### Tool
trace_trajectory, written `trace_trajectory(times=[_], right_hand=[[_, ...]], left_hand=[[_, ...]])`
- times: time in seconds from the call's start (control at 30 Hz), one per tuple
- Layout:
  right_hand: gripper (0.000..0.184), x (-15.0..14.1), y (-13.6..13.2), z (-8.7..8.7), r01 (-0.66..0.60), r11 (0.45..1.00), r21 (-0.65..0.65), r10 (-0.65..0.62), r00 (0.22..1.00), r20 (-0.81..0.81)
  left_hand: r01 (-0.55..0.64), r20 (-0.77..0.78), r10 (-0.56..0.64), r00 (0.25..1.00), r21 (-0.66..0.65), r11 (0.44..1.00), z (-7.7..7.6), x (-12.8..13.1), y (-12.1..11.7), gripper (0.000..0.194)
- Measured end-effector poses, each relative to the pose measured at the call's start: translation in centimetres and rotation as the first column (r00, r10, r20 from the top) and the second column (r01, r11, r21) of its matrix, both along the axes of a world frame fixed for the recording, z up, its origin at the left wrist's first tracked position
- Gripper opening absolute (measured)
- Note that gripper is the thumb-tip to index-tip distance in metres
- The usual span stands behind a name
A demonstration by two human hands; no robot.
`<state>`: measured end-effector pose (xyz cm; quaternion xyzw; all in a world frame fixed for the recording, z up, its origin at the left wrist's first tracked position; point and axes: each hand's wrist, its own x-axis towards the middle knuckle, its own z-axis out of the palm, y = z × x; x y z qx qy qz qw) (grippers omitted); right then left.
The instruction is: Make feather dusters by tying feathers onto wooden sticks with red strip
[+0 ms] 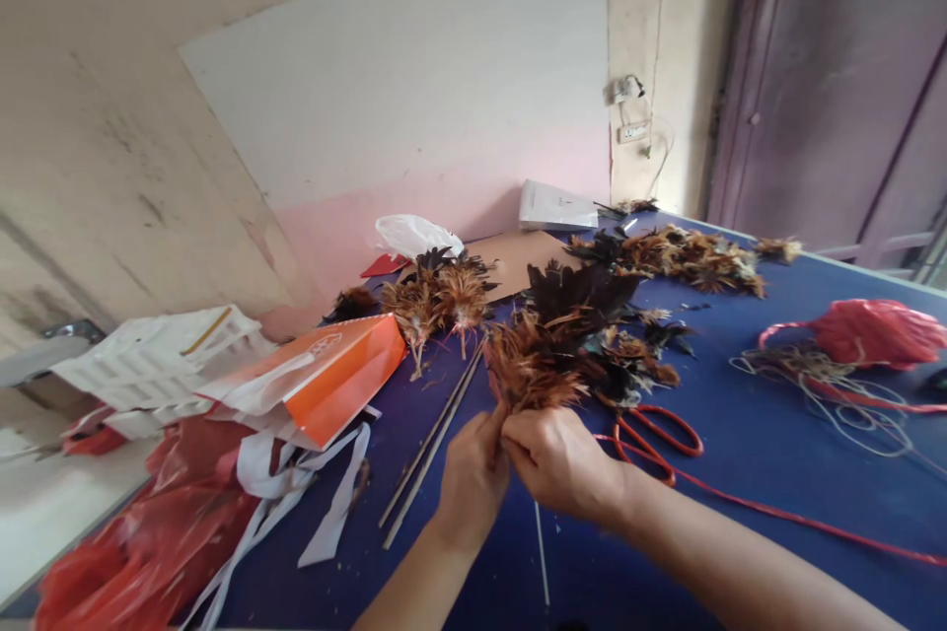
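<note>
Both my hands meet low in the middle of the head view, over a blue table. My left hand and my right hand are closed together round the stems of a bunch of brown feathers, which fans up and away from my fingers. Thin sticks lie just left of my left hand. Red-handled scissors lie on the table right beside my right hand.
More feather bunches and a feather pile lie farther back. An orange paper bag, white strips and red plastic crowd the left. Red string and cord sit at the right. A wall stands behind.
</note>
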<state>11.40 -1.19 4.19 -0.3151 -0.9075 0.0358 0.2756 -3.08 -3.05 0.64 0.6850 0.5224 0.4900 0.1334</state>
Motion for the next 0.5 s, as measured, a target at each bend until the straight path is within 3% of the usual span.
trace_trajectory(times=[0.17, 0.23, 0.3, 0.33, 0.4, 0.5], right_hand=[[0.021, 1.3, 0.8, 4.9, -0.082, 0.992, 0.095, 0.054, 0.964, 0.26], [0.02, 1.9, 1.7, 7.1, -0.109, 0.988, 0.107, 0.073, 0.954, 0.29], [0.019, 2.1, 3.0, 8.4, -0.147, 0.986, 0.074, 0.124, 0.959, 0.253], [0.017, 2.1, 3.8, 8.7, -0.174, 0.984, 0.035, 0.162, 0.962, 0.22], [0.018, 2.0, 5.1, 8.4, -0.243, 0.965, -0.099, 0.255, 0.957, 0.137], [0.026, 1.6, 5.9, 6.3, -0.367, 0.866, -0.34, 0.396, 0.918, 0.016]], left_hand=[[-0.031, -0.344, 0.061, 0.937, 0.091, 0.995, 1.0, -2.6, -0.5, 0.03], [0.08, -0.57, -0.019, 0.822, 0.083, 0.993, 2.4, -3.4, -1.5, 0.035], [0.238, -0.777, -0.149, 0.612, 0.001, 0.971, 4.3, -3.9, -3.0, 0.039], [0.291, -0.837, -0.176, 0.518, -0.021, 0.956, 5.3, -4.1, -3.8, 0.04], [0.386, -0.891, -0.193, 0.411, -0.022, 0.922, 7.2, -4.3, -5.4, 0.038], [0.473, -0.891, -0.161, 0.425, 0.067, 0.878, 9.3, -5.2, -7.5, 0.038]])
